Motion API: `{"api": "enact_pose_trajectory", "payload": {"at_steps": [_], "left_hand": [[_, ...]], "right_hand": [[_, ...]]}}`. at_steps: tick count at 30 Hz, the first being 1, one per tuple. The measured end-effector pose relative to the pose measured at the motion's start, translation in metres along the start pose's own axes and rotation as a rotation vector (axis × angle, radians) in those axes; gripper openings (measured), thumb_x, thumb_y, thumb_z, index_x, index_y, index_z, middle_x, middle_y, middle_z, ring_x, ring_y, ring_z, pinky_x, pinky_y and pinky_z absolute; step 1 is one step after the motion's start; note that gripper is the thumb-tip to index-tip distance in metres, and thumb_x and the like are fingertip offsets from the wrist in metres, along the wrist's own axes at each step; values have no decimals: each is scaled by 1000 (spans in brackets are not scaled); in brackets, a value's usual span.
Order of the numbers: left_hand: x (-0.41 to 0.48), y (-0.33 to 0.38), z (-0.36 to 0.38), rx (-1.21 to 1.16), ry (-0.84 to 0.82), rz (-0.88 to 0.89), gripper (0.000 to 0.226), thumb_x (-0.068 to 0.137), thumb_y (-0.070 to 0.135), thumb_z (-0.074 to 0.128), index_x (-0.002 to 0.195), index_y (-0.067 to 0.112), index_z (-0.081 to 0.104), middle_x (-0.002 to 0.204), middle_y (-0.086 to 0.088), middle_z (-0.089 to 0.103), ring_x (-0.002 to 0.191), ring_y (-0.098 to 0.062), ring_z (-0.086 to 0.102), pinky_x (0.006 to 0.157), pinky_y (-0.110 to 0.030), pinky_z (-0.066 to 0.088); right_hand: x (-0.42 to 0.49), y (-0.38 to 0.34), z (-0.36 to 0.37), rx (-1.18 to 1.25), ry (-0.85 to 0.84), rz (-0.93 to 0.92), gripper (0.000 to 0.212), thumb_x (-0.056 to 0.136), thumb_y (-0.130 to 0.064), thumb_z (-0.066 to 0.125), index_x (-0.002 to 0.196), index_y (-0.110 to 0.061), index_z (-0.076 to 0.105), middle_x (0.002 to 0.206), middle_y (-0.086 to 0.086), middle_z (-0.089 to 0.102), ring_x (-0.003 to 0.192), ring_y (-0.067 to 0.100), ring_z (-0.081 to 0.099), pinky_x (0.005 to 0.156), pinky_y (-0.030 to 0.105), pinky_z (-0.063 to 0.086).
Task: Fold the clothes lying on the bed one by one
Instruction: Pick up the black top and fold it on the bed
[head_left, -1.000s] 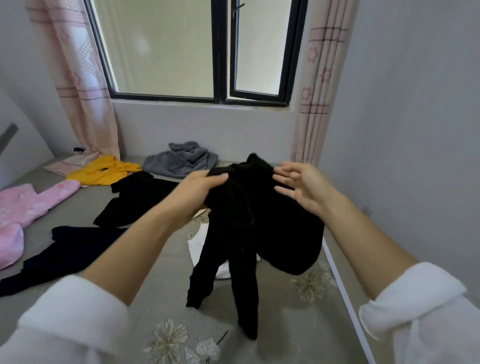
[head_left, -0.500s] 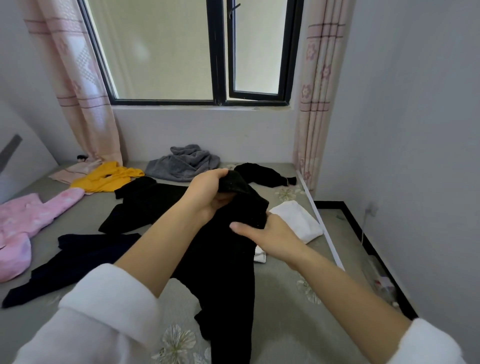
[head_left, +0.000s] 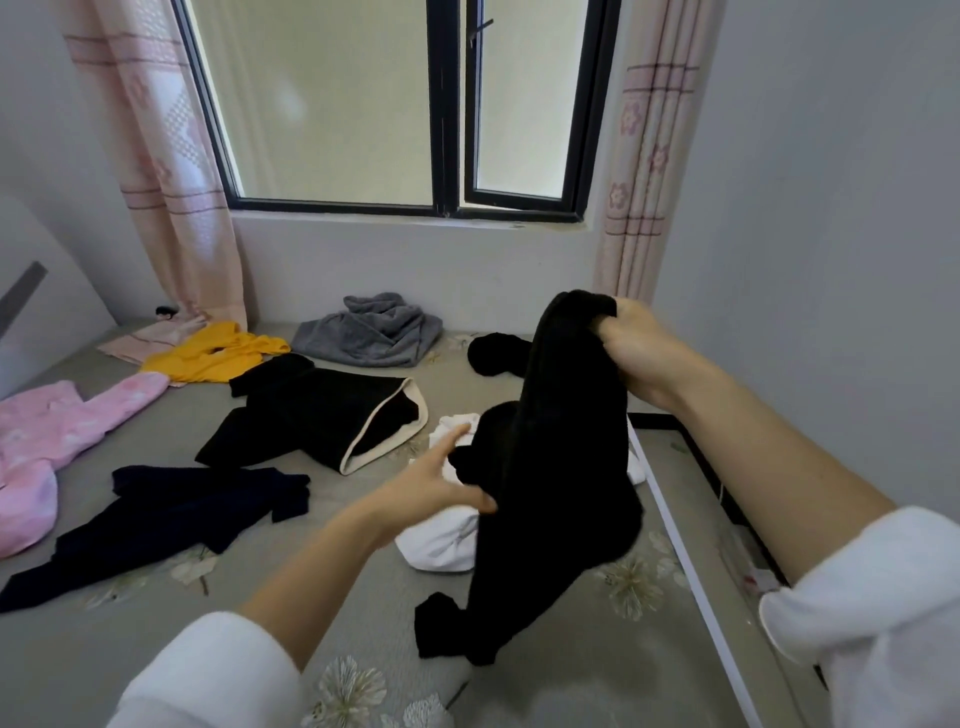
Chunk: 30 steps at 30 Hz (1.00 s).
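Note:
A black garment (head_left: 561, 467) hangs above the bed, its lower end trailing on the grey floral sheet (head_left: 332, 582). My right hand (head_left: 636, 353) grips its top end, held up at the right. Lower down, my left hand (head_left: 441, 483) holds the garment's left edge, thumb over the cloth and fingers behind it. A white garment (head_left: 441, 543) lies under and behind the hanging black one, partly hidden by it.
Spread over the bed are a black garment with cream lining (head_left: 322, 415), a navy one (head_left: 171, 514), a pink one (head_left: 47, 441), a yellow one (head_left: 213, 353), a grey one (head_left: 369, 332) and a small black piece (head_left: 491, 353). The bed's white edge (head_left: 685, 561) runs along the right, with the wall beyond it.
The garment's top end has passed from my left hand to my right, which has lifted it up to the right. My left hand has dropped to the garment's middle edge.

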<state>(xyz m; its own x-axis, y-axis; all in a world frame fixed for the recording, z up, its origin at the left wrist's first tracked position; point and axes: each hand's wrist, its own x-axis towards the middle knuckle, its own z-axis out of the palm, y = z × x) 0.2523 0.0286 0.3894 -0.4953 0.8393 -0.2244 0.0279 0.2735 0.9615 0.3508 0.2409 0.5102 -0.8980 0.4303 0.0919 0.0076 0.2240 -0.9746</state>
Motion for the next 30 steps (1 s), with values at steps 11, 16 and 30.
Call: {"api": "enact_pose_trajectory", "payload": {"at_steps": [11,16,30], "left_hand": [[17,-35,105,480,250,371,134,58,63,77,134,53,-33,151,21,-28,142,-6,-23,116,-35,7],[12,-44,121,518,304,474,130,55,79,69,144,48,-21,150,23,-30,141,0,-20,112,-40,4],[18,51,-15,168,646,530,30,102,25,42,79,21,61,76,9,62,70,-1,53,62,-18,42]], "right_hand": [[-5,-30,-16,-58,444,-34,24,88,-16,47,64,-17,48,59,1,45,56,16,50,50,23,39],[-15,-41,-28,85,516,-52,17,89,-14,51,72,-13,53,62,2,48,56,16,52,50,24,42],[-43,6,-111,-110,556,122,27,82,-20,65,60,-11,52,53,1,56,43,10,56,37,12,37]]}}
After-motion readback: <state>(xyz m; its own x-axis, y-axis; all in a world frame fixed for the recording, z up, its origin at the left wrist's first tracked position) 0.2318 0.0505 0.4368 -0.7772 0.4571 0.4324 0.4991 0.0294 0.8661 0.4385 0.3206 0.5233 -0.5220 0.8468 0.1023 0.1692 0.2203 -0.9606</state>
